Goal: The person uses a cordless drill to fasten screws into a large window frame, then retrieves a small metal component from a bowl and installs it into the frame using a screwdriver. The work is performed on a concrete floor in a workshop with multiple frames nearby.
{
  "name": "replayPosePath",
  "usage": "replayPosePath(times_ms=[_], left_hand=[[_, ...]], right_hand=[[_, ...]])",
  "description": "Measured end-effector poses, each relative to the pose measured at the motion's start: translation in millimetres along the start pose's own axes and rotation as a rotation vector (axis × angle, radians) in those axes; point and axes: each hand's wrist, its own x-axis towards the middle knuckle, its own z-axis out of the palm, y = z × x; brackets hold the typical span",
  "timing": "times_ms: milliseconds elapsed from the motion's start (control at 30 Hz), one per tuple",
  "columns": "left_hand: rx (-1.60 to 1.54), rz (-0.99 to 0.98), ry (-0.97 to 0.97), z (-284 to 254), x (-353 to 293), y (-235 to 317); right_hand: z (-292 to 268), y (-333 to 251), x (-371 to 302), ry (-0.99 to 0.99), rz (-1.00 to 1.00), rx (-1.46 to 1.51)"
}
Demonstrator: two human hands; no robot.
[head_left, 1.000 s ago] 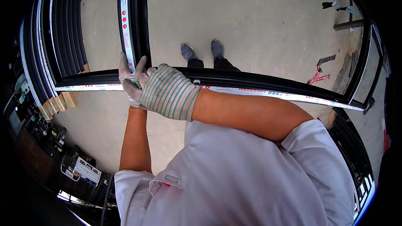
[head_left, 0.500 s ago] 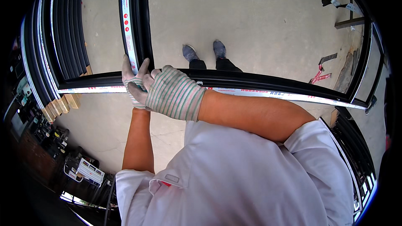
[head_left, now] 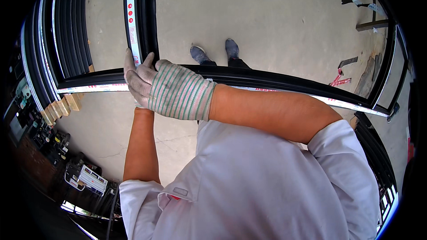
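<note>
A large black window or door frame (head_left: 267,79) spans the view in front of me, with white printed film along its near edge. A black upright bar (head_left: 147,22), with a strip of white film, meets the frame's near rail at the left. My left hand (head_left: 129,62), in a pale glove, is at this joint, its fingers around the bar's end; most of it is hidden under the right. My right hand (head_left: 178,90), in a green-striped glove, reaches across over the left, bent fingers at the joint. Whatever its fingertips hold is hidden.
Several black profiles (head_left: 73,26) lie stacked at the left on wooden blocks (head_left: 62,106). More dark profiles (head_left: 376,146) stand at the right. Red and black straps (head_left: 341,78) lie on the concrete floor (head_left: 267,18). A white-and-grey machine (head_left: 91,180) stands at lower left.
Both hands and the frame's near left part have shifted slightly away from me and to the left. The right fingers now lie further over the left hand.
</note>
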Motion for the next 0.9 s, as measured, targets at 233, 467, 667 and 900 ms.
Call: replayPosePath(times_ms=[233, 467, 667, 900], left_hand=[[0.274, 0.038, -0.067, -2.1, -2.5, -6.0], [0.094, -0.013, -0.086, -4.6, -0.9, 1.2], [-0.311, -0.163, -0.134, -11.1, 1.3, 5.8], [-0.627, -0.293, -0.006, 3.6, 10.7, -7.5]], right_hand=[[-3.4, -5.5, 7.7, -0.118, -0.026, -0.231], [-0.1, -4.6, -1.5, -0.083, 0.002, 0.079], [3.8, -5.5, -3.0, -0.022, 0.024, 0.112], [2.2, -15.5, 7.8, -0.109, 0.207, 0.353]])
